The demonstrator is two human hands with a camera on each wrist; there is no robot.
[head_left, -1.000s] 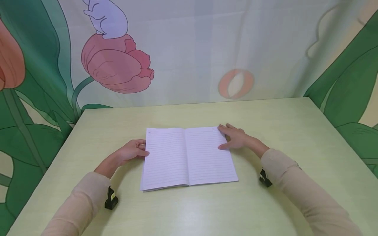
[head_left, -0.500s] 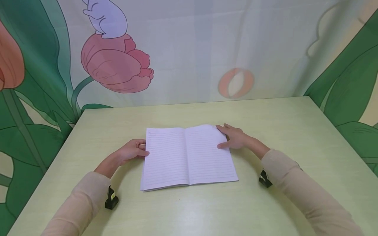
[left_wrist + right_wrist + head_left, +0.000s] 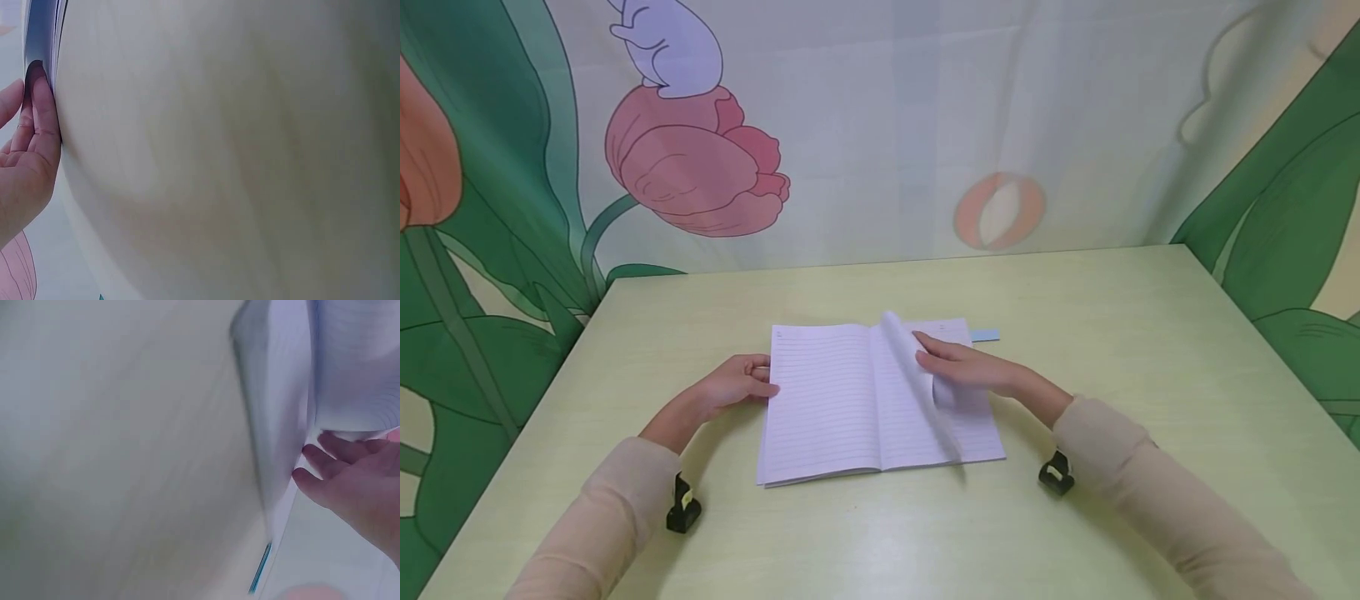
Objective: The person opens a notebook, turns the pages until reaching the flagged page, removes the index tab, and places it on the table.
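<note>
An open notebook [image 3: 823,400] with lined white pages lies on the table. At its left edge my left hand [image 3: 737,386] holds it, thumb over the page; in the left wrist view the fingers [image 3: 44,119] reach in under the pages. My right hand [image 3: 966,367] is over the right half, its extended fingers against a lifted page [image 3: 913,383] that curls toward the spine. The right wrist view shows these fingers [image 3: 322,464] fairly straight against the raised paper. A light blue tab [image 3: 985,335] sticks out past the notebook's upper right edge.
The pale wooden table [image 3: 880,542] stretches around the notebook. Behind it hangs a printed curtain [image 3: 865,133] with flowers and leaves. A small black device [image 3: 682,504] sits at the left wrist, and another black device [image 3: 1057,473] at the right.
My right hand has moved left from the notebook's right edge, lifting a page and bending it toward the spine. The blue tab has come into sight. The left hand stays put.
</note>
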